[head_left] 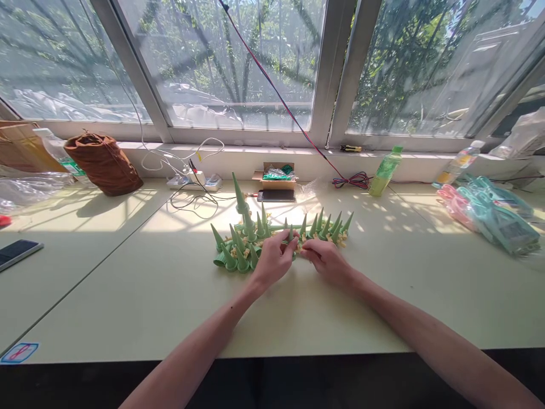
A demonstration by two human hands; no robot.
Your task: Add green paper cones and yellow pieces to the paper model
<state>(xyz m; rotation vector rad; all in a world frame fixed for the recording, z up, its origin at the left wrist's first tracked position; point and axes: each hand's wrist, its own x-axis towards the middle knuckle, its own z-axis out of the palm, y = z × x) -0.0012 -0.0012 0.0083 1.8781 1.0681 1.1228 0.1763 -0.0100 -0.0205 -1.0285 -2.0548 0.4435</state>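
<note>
A cluster of green plastic cones (242, 241) with small yellow parts lies on the pale table (170, 284), some cones upright, others in a row to the right (330, 227). My left hand (275, 258) has its fingers pinched on a green cone piece at the middle of the cluster. Just to the right, my right hand (327, 261) is curled with its fingers closed on small green and yellow parts. The two hands nearly touch.
Behind the cones lie a black phone (276, 195), a small cardboard box (276, 175), a power strip with cables (193, 180) and a green bottle (385, 170). A brown bag (104, 163) stands back left, another phone (17, 253) at left, bagged turquoise items (498, 218) at right.
</note>
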